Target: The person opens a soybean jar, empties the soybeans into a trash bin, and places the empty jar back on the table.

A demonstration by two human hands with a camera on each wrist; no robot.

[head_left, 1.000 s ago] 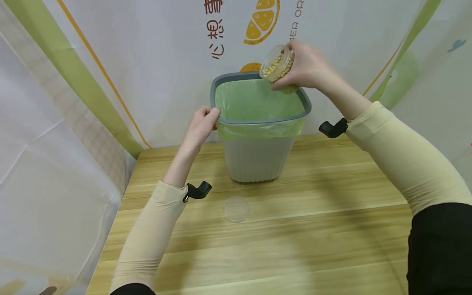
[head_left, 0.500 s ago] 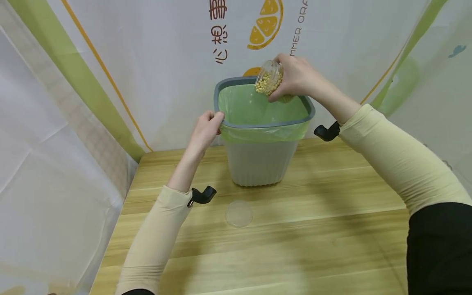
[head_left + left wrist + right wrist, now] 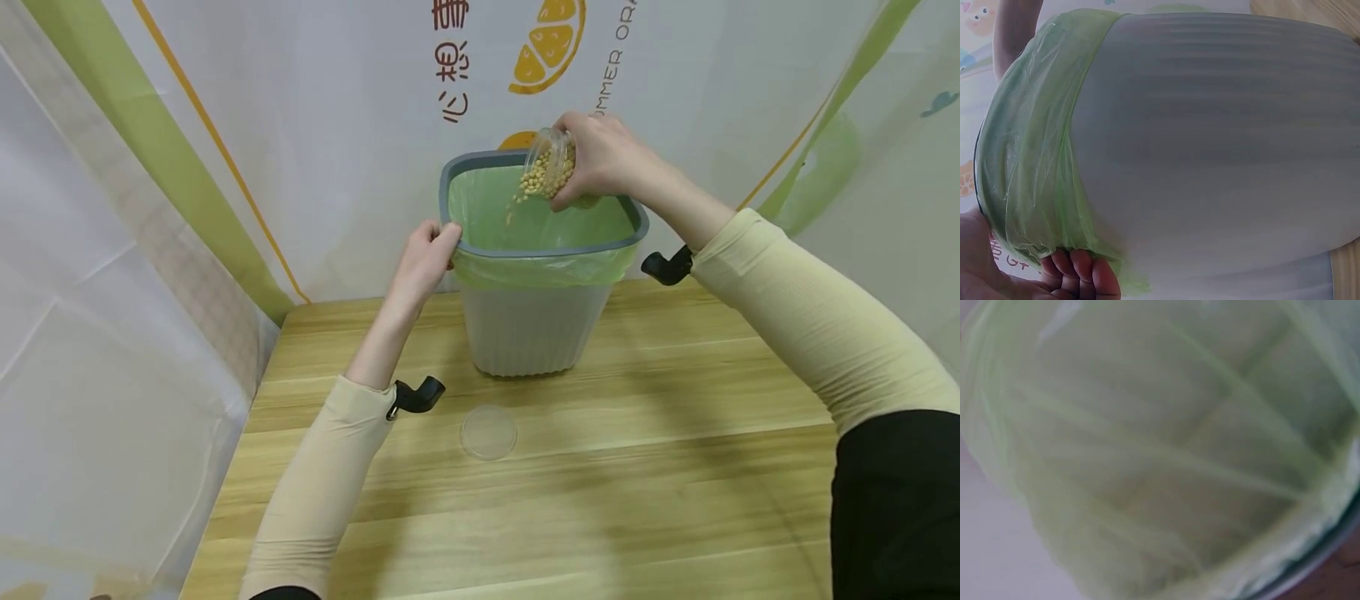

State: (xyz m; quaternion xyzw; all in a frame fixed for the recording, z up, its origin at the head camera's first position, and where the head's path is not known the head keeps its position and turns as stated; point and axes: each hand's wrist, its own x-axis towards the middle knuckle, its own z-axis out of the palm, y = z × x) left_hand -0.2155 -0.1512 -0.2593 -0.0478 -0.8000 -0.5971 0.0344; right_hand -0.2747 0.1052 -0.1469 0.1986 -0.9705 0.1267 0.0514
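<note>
My right hand (image 3: 603, 158) grips a clear jar (image 3: 540, 154) tilted mouth-down to the left over the bin's opening. Yellowish soybeans (image 3: 551, 177) fill its lower side, and a thin stream of them falls from the mouth into the bin. The grey trash bin (image 3: 528, 329) stands upright, lined with a green plastic bag (image 3: 487, 200) folded over its dark grey rim. At the rim's left corner my left hand (image 3: 425, 260) pinches the edge, thumb on top. In the left wrist view, curled fingers (image 3: 1085, 272) press under the bag's fold (image 3: 1041, 156). The right wrist view shows mostly blurred green bag (image 3: 1147, 437).
A round clear lid (image 3: 488, 432) lies flat on the wooden table (image 3: 600, 500) in front of the bin. Close behind the bin hangs a white printed curtain (image 3: 337, 125), with more cloth on both sides. Each wrist carries a black camera mount (image 3: 420, 395).
The right hand has lowered and moved slightly left, tipping the jar further down. Beans now pour out of its mouth. The left hand stays at the rim.
</note>
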